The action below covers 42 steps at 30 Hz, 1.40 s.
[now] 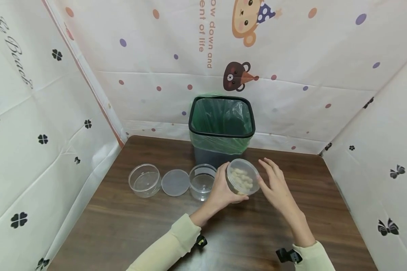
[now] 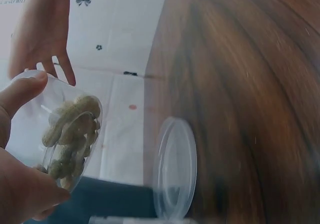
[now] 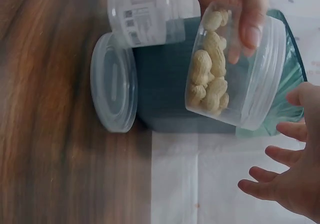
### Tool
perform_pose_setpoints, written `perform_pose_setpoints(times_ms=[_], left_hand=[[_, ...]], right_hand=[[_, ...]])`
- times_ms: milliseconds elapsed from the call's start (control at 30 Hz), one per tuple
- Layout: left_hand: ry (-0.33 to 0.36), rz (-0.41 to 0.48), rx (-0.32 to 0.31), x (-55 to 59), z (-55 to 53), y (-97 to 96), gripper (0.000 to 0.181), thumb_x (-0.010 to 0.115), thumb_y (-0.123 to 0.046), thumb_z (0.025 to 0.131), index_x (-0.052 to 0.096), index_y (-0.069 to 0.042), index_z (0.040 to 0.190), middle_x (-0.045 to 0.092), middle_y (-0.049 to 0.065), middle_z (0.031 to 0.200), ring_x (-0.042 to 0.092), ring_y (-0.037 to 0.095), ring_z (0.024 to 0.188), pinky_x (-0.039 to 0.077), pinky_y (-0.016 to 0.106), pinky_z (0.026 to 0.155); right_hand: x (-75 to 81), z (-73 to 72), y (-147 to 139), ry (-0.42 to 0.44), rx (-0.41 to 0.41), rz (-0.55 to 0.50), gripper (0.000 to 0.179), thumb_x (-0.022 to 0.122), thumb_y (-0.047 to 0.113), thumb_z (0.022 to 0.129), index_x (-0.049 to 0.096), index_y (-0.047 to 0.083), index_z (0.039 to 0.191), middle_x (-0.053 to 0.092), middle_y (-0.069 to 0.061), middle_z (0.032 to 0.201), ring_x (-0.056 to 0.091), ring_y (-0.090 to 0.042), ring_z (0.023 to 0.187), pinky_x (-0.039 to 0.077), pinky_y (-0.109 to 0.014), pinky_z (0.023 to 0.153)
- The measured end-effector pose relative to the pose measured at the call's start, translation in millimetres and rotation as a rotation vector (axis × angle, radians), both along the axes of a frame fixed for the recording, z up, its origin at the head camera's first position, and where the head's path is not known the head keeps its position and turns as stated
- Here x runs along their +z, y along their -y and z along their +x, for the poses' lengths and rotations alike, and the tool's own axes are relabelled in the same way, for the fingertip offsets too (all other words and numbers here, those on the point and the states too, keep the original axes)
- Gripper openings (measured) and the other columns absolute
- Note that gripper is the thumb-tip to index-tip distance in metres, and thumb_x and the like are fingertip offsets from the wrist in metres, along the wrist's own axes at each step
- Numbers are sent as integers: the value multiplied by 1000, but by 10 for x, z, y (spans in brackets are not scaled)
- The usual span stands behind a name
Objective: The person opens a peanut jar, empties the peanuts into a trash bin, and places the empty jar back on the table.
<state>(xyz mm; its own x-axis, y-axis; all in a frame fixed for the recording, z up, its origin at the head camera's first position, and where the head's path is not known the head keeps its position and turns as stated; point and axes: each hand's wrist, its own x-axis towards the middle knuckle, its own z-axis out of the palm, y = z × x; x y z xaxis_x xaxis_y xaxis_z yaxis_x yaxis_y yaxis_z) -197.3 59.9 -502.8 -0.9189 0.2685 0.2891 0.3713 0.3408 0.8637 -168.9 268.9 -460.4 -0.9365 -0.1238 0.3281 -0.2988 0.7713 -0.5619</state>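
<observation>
White printed sheeting (image 1: 302, 49) closes off the space beyond and to either side of the hands, and a brown wooden tabletop (image 1: 274, 241) lies beneath them. Straight beyond the left hand (image 1: 222, 188) stands a dark bin (image 1: 208, 156) in a green liner (image 1: 220, 143) — the bulkiest thing in the way. The left hand is clamped on a clear jar (image 3: 270, 73); the right hand (image 1: 278, 190) is just right of the jar, fingers spread apart, whether touching it I cannot tell. Left of the left hand come a labelled tub (image 1: 200, 192), a frosted lid (image 1: 175, 182) and a second tub (image 1: 144, 192). Another lid (image 3: 114, 83) lies on the wood below the jar, and the peanuts (image 3: 201, 66) sit inside the jar.

The tabletop's far edge passes behind the bin; its right edge is well apart from the right hand — wood shows all the way between, and on the near side of both hands too.
</observation>
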Motion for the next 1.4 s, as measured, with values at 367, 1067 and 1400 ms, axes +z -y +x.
perform_pose_setpoints(times_ms=[367,1067,1400], left_hand=[[-22,29,46,45,-61,449,125,102,-28,54,31,-9,155,40,10,152,43,27,137,40,51,111],[-128,-25,138,170,-79,1224,127,103,-21,52,30,-4,154,39,16,152,40,35,135,37,58,111],[-237,-83,124,190,-97,1312,127,102,-24,54,29,-5,155,37,18,154,38,38,136,40,60,107]], right_hand=[[76,-73,233,8,51,-26,56,56,26,105,39,7,155,29,-20,161,27,-46,145,31,-69,109],[43,-198,917,73,203,-101,60,58,32,104,37,15,157,27,-15,163,28,-37,148,35,-63,111],[125,-257,1293,115,269,-150,73,66,32,98,30,15,160,24,-17,163,28,-41,148,35,-66,111]])
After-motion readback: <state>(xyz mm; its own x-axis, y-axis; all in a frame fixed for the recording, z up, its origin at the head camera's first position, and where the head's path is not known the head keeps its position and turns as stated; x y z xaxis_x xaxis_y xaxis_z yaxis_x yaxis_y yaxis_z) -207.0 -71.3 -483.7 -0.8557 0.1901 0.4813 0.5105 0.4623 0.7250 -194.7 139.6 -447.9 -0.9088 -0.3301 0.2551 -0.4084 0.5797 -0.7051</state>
